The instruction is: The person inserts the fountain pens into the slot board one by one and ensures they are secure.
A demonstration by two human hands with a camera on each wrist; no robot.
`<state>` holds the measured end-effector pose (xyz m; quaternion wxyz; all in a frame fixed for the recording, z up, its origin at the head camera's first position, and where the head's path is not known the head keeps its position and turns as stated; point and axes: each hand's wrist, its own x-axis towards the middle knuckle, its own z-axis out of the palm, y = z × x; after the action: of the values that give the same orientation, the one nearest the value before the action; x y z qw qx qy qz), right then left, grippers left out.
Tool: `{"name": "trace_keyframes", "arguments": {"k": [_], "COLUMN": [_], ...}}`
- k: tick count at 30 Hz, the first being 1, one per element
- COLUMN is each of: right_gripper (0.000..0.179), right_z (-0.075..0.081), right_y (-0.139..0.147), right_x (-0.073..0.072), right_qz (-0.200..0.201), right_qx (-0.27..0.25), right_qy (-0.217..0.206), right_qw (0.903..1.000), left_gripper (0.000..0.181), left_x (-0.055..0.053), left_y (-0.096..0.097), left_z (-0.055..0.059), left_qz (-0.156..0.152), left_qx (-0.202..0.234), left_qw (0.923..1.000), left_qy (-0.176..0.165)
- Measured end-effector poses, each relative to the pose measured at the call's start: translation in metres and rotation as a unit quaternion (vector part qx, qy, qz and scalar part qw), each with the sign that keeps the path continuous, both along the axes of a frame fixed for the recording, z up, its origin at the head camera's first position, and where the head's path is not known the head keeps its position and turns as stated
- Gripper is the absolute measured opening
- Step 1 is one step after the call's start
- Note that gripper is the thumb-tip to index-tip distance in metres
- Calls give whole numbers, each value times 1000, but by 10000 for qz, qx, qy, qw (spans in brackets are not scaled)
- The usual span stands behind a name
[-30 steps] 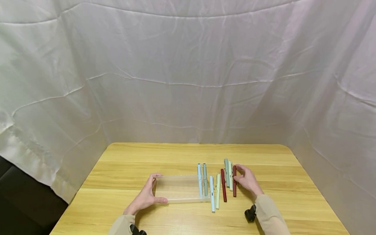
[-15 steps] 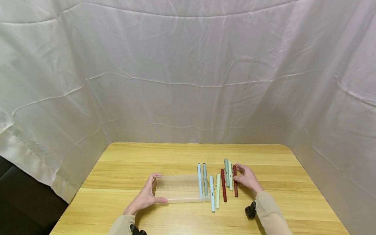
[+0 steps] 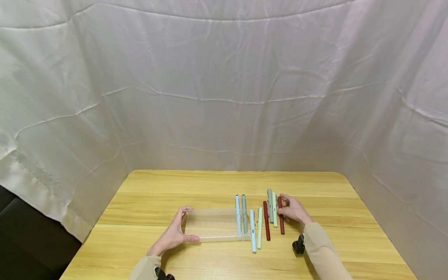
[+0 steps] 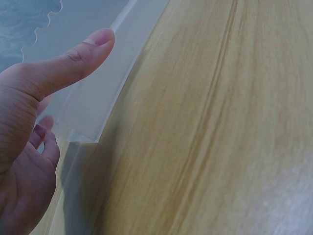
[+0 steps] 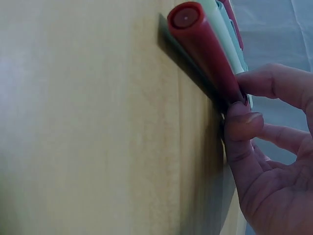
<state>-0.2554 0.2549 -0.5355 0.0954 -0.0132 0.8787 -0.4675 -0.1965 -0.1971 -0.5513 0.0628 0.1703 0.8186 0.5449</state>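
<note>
My left hand [image 3: 172, 235] holds the left end of a clear plastic pen rack [image 3: 210, 223], thumb along its near side and fingers at the far side. A scalloped edge of the rack shows in the left wrist view. Across its right end lie a light blue pen [image 3: 238, 216] and a grey-blue pen [image 3: 244, 216]. My right hand [image 3: 296, 212] pinches a dark red pen [image 3: 282, 227] between thumb and fingertips. In the right wrist view the pen's round end [image 5: 186, 17] points towards the camera, its shadow beside it on the wood.
Just left of the held pen lie a pale green pen [image 3: 274, 212] and a grey-green pen [image 3: 270, 206]. Another dark red pen [image 3: 266, 221], a second pale green pen [image 3: 259, 229] and a light blue pen [image 3: 252, 233] lie nearer the rack. Pale curtains [image 3: 224, 116] surround the wooden table [image 3: 210, 186].
The dark red pen in my right hand has tilted slightly, its near end swinging a little to the right. My right hand has shifted slightly away from me. The left hand and rack keep still.
</note>
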Motion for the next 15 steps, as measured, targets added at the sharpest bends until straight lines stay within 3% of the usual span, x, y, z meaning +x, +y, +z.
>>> {"name": "trace_keyframes", "arguments": {"k": [15], "right_gripper": [67], "right_z": [-2], "right_y": [1], "right_x": [-2], "right_qz": [24], "right_qx": [-62], "right_qy": [190], "right_qw": [9998], "left_gripper": [99], "left_x": [-1], "left_y": [0], "left_z": [-3], "left_qz": [-31], "left_qx": [-10], "left_qw": [9998], "left_qy": [183]}}
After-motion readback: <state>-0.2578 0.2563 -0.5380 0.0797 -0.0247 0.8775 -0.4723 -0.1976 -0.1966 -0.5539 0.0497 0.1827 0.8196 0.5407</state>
